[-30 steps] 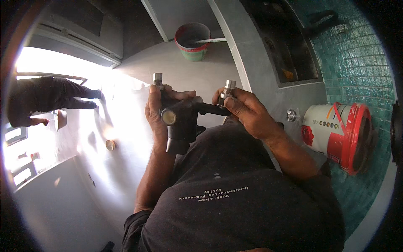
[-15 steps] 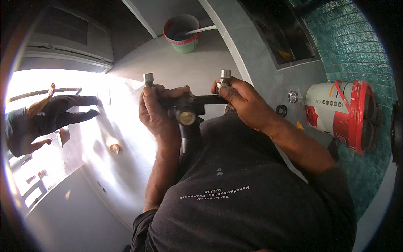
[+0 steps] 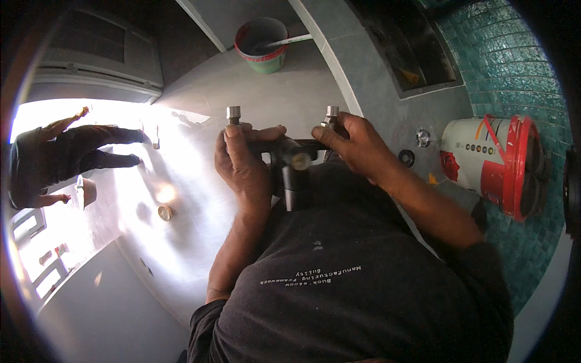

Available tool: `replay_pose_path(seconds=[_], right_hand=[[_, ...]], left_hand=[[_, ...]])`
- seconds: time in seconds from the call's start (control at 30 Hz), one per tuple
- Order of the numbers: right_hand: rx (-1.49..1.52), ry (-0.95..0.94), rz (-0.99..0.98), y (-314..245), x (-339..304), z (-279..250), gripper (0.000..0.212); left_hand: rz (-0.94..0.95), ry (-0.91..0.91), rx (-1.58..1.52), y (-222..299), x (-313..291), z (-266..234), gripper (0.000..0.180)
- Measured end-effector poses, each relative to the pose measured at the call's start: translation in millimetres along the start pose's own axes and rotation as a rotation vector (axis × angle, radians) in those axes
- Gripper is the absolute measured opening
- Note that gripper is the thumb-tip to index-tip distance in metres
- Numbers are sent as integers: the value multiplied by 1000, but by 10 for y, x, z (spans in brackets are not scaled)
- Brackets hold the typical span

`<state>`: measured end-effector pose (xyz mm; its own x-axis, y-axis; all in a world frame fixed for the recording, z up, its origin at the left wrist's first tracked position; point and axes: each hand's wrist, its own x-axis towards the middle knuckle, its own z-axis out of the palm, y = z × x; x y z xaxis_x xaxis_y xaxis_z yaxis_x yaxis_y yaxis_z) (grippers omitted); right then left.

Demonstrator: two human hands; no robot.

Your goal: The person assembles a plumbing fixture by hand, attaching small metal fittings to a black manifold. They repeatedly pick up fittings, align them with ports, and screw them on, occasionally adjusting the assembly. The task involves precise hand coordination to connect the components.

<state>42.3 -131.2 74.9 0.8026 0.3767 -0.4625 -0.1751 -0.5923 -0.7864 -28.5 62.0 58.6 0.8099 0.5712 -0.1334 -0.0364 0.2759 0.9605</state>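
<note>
I hold a black mixer tap (image 3: pixel 289 175) in front of my dark shirt, with both hands on it. Its round end faces up near the middle, and a short spout-like part points toward me. My left hand (image 3: pixel 245 169) is closed around the left end, its thumb beside a threaded metal connector (image 3: pixel 233 113) that sticks up. At the other end my right hand (image 3: pixel 364 148) pinches the base of a second metal connector (image 3: pixel 332 112) between thumb and fingers. Part of the tap's body is hidden behind my fingers.
A green bucket (image 3: pixel 266 64) with a stick in it stands ahead. To the right, a grey counter (image 3: pixel 387 115) has a dark sink (image 3: pixel 417 51), a black ring (image 3: pixel 406 158) and a white-and-red bucket (image 3: pixel 475 160) by teal tiles. Another person (image 3: pixel 66 148) stands far left.
The tap has moved right and tilted, its spout-like part now showing more. My left hand has gone right with it; my right thumb has shifted on the connector. The other person has changed pose.
</note>
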Motion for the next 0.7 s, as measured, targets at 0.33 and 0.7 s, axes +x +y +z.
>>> replay_pose_path(seconds=[0.33,0.7], right_hand=[[707,-106,-124,192,82,-20,56],[873,-333,-211,241,355,-28,43]], left_hand=[[-287,-7,-295,-235,183,-175,43],[-357,-60,-366,-300,260,-222,43]])
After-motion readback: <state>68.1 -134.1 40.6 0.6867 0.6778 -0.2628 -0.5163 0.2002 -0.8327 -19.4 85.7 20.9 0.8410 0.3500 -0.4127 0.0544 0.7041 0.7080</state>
